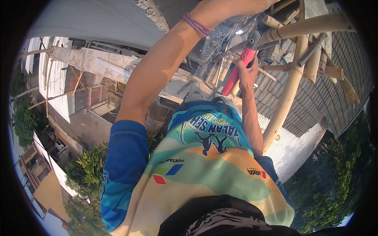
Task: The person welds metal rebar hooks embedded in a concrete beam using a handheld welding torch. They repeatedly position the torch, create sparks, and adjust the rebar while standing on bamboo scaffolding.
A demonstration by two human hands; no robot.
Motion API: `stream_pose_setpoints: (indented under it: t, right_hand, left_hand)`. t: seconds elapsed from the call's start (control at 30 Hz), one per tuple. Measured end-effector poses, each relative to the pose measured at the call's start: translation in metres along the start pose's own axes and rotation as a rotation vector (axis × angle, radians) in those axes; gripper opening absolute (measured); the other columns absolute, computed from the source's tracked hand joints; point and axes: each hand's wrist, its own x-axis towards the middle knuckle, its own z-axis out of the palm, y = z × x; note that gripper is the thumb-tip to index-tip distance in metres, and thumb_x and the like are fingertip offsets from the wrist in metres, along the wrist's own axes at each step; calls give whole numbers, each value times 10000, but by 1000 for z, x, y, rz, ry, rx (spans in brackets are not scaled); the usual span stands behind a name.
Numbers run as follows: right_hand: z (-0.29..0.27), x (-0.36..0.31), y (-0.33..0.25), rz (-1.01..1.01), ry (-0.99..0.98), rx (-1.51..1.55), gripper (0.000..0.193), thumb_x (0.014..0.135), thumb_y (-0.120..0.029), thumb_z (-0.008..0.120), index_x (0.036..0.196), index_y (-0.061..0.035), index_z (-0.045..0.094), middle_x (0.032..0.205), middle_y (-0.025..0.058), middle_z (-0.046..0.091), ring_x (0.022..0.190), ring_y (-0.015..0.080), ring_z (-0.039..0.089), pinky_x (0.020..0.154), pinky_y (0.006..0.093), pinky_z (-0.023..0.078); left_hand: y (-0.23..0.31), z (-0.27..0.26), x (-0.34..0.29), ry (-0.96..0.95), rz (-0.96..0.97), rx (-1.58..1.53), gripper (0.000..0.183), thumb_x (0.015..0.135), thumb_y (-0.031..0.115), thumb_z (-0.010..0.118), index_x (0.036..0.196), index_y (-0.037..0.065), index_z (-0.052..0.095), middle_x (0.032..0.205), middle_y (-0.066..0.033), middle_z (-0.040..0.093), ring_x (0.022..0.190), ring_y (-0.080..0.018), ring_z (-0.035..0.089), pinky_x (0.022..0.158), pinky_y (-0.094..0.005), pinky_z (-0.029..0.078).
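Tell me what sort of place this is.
Probably a building site high up on scaffolding. Bamboo poles are lashed into a frame, rough concrete sits at the top, and tiled roofs lie below. The right hand grips a red-handled tool.

Bamboo poles (289, 90) right (roof (319, 102) behind).

**Printed emblems on a work jersey, high above the rooftops**

No packages, signs or screens appear. The person's jersey (204, 165) carries a round teal-and-white emblem (210, 133) at centre, a small red, green and blue badge (167, 173) to the left, and a small dark-and-red logo (256, 172) to the right.
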Motion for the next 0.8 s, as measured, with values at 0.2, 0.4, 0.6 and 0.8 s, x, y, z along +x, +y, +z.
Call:
stream_pose_setpoints:
  t: [0.2,0.4,0.6,0.8]
  right_hand:
    - [-5,8,23,-44,62,217,536,805,-128,761,1266,-42,501,1012,47,553,875,148,568,780,309,492]
    - [-19,1,29,-6,139,281,476,820,-147,735,1220,-47,499,993,35,524,867,141,548,769,308,478]
    - [-45,0,34,87,108,392,570,826,-123,757,1315,-48,474,1066,58,550,954,162,543,837,325,475]
    - [-68,-1,35,37,56,376,587,843,-182,787,1323,-47,477,1065,56,566,952,158,554,846,320,474]
  left_hand:
    - [-6,6,0,59,73,30,192,877,157,648,955,-10,704,841,-198,704,812,-307,716,722,-389,528]
    - [-3,4,2,57,49,68,266,879,184,673,1042,-23,704,925,-180,729,859,-280,721,772,-357,543]
    - [25,4,10,85,-60,20,370,874,201,734,1161,-24,676,1020,-155,738,879,-211,714,817,-323,550]
    - [40,10,18,132,-15,76,365,872,158,751,1185,-10,667,1016,-145,738,871,-169,700,799,-305,551]
